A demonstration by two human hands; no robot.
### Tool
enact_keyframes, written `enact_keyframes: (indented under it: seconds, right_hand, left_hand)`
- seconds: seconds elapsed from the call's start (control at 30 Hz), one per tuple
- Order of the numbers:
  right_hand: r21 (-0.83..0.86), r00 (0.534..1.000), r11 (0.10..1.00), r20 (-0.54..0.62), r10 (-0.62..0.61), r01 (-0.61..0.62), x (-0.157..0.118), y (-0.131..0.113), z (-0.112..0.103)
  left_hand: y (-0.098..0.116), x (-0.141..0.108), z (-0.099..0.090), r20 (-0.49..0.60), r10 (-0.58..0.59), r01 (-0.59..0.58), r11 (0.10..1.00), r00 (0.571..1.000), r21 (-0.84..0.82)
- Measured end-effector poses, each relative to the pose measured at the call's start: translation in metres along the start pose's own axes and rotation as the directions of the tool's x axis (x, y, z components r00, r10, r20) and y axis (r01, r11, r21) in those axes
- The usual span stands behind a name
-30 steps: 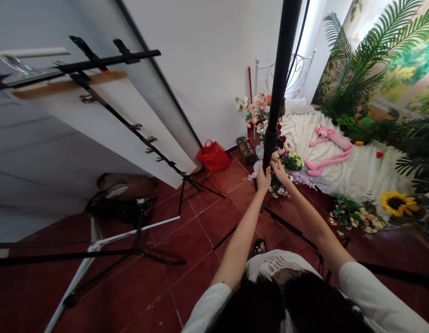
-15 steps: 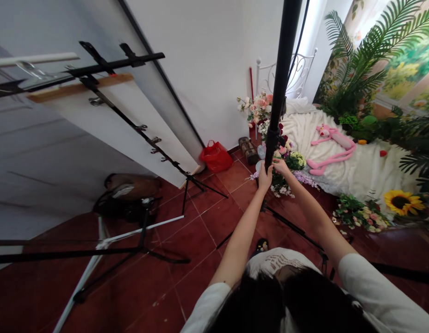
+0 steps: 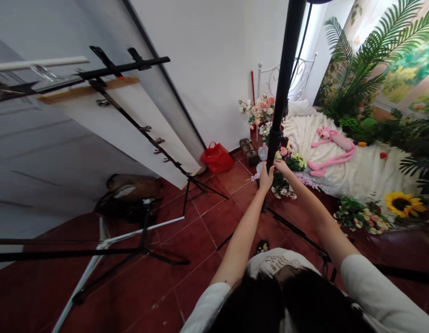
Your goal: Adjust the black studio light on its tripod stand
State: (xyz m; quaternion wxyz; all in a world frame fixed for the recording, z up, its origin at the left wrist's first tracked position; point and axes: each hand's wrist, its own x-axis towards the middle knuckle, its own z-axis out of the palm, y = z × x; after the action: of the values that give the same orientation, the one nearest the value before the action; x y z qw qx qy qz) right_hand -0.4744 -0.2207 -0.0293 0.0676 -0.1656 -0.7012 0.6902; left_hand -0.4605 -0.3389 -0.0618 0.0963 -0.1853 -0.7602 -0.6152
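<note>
A tall black light stand (image 3: 282,88) rises in front of me, slightly tilted in view, with a thin cable running down beside its pole. My left hand (image 3: 266,179) is wrapped around the pole below a collar. At the same height, on the pole's right side, my right hand (image 3: 281,166) has its fingers closed against the stand. The exact part under those fingertips is hidden. Spread legs of the stand (image 3: 294,227) reach across the red tiles below my arms.
Left is a white backdrop board (image 3: 131,129) clipped to a black stand. More stand legs (image 3: 143,249) cross the floor. A red bag (image 3: 217,157) lies by the wall. Right are artificial flowers (image 3: 263,111), a white-draped bed (image 3: 304,129) with a pink plush toy (image 3: 339,141), and a sunflower (image 3: 403,204).
The view has shifted slightly, so the surroundings sit a little lower and further right. Both hands keep their places on the pole.
</note>
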Motion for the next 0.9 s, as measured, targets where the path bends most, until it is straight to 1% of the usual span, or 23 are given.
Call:
enact_keyframes:
  seconds: [0.07, 0.13, 0.23, 0.3, 0.37, 0.47, 0.67, 0.73, 0.77, 0.83, 0.9]
  right_hand:
    - [0.067, 0.999, 0.997, -0.009, 0.033, -0.033, -0.007, 0.007, -0.001]
    - [0.145, 0.999, 0.989, -0.036, 0.036, -0.031, -0.013, 0.013, 0.002]
    - [0.206, 0.995, 0.978, -0.100, -0.002, 0.023, -0.017, 0.019, 0.010]
    - [0.238, 0.985, 0.969, -0.169, -0.029, 0.069, -0.018, 0.022, 0.017]
    - [0.265, 0.968, 0.959, -0.249, -0.038, 0.106, -0.018, 0.023, 0.024]
    - [0.286, 0.941, 0.952, -0.338, -0.008, 0.111, -0.015, 0.021, 0.030]
    - [0.193, 0.865, 0.981, -0.496, 0.073, 0.028, -0.009, 0.014, 0.032]
    - [0.164, 0.850, 0.986, -0.521, 0.071, 0.018, -0.010, 0.013, 0.033]
    - [0.156, 0.850, 0.987, -0.524, 0.057, 0.030, -0.011, 0.013, 0.033]
    - [0.154, 0.863, 0.985, -0.505, 0.016, 0.072, -0.018, 0.015, 0.030]
    - [0.189, 0.891, 0.978, -0.454, 0.012, 0.083, -0.030, 0.021, 0.023]
  left_hand:
    - [0.001, 0.000, 0.000, 0.007, 0.011, -0.011, 1.000, 1.000, -0.017]
    - [0.002, -0.001, -0.001, 0.013, 0.019, -0.018, 1.000, 1.000, -0.025]
    - [0.004, -0.002, -0.001, 0.020, 0.015, -0.015, 1.000, 1.000, -0.022]
    - [0.004, -0.002, -0.002, 0.030, 0.011, -0.010, 1.000, 1.000, -0.027]
    - [0.004, -0.002, -0.002, 0.037, 0.007, -0.006, 0.999, 0.999, -0.039]
    - [0.002, -0.001, -0.002, 0.034, -0.011, 0.013, 0.999, 0.999, -0.046]
    - [0.000, 0.000, -0.002, 0.021, 0.007, -0.006, 0.999, 1.000, -0.049]
    - [0.000, 0.000, -0.002, 0.026, 0.003, -0.002, 0.999, 1.000, -0.048]
    - [0.000, 0.000, -0.002, 0.030, 0.000, 0.002, 0.999, 1.000, -0.047]
    - [0.000, -0.001, -0.001, 0.025, 0.000, 0.001, 0.999, 1.000, -0.038]
    - [0.000, -0.001, 0.000, 0.005, 0.011, -0.011, 1.000, 1.000, -0.024]
